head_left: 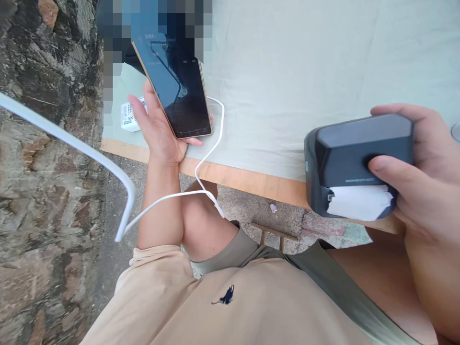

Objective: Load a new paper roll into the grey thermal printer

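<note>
My left hand [161, 122] holds a smartphone [179, 91] with a gold edge, tilted over the table's near left part. Its screen is dark with reflections and faint lines of text. On the right, my right hand [427, 158] grips a dark grey label printer [359, 148], fingers over its far side and thumb on its top face. A torn-edged strip of white paper [359, 203] sticks out of the printer's near side. Behind my left thumb stands a small white box [128, 116] with printed text, partly hidden by the hand.
A pale green cloth [273, 96] covers the table, whose wooden edge [244, 179] faces me. A white cable [222, 120] loops past my left forearm. A stone wall [46, 191] rises at left. At far right a round clear object [455, 131] is cut off.
</note>
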{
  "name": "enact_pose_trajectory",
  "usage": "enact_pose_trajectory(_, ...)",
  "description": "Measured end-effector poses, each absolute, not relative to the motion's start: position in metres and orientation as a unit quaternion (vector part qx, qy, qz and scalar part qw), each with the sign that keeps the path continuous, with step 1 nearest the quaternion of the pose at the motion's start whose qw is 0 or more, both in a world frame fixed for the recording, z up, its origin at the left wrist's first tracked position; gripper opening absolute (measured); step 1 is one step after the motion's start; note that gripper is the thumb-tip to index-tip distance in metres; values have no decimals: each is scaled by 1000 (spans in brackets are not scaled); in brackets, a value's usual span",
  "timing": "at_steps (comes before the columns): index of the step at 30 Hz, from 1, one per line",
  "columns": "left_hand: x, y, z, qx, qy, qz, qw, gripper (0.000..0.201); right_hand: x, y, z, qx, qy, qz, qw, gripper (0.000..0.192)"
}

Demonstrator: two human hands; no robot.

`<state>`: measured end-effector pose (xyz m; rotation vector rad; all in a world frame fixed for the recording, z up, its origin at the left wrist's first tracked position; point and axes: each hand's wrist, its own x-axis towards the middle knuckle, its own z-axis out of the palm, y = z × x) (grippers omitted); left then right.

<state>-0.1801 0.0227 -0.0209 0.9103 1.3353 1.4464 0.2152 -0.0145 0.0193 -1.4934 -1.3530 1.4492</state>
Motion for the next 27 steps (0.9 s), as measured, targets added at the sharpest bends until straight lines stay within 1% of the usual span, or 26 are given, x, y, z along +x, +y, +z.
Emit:
enact_pose_trajectory(2, -178, 23, -19, 378, 528, 613, 450, 73, 216, -15, 19, -575, -510, 553, 322, 79)
enact_pose_trajectory(5, -175, 21, -16, 384, 568, 597, 416, 80, 216, -16, 21, -582, -511, 546, 320, 76)
enact_pose_trajectory(6, -174, 21, -16, 384, 580, 588, 413, 77, 215, -17, 22, -579, -515, 544, 321, 78)
enact_pose_trajectory(8, -172, 20, -15, 381, 577, 591, 415, 64, 213, -17, 23, -574, -522, 542, 324, 81)
enact_pose_trajectory(11, -172, 19, -15, 387, 560, 599, 421, 74, 212, -17, 24, -584, -513, 540, 323, 75)
enact_pose_trajectory(13, -173, 19, -15, 390, 574, 591, 412, 77, 213, -17, 23, -583, -510, 546, 320, 71)
enact_pose_trajectory(14, -173, 19, -15, 394, 578, 582, 415, 74, 214, -17, 21, -577, -513, 550, 319, 71)
enact_pose_trajectory(16, -174, 18, -15, 398, 570, 582, 421, 62, 216, -16, 19, -571, -516, 555, 316, 72)
enact_pose_trajectory(17, -174, 18, -15, 401, 560, 588, 423, 61, 217, -16, 18, -575, -515, 552, 315, 71)
enact_pose_trajectory(21, -174, 18, -15, 402, 583, 579, 404, 72, 216, -17, 20, -586, -510, 543, 320, 71)
enact_pose_trajectory(25, -176, 16, -15, 386, 562, 586, 437, 71, 214, -17, 23, -579, -515, 542, 324, 71)
enact_pose_trajectory(27, -178, 16, -16, 399, 550, 586, 442, 79, 214, -17, 23, -580, -516, 540, 324, 70)
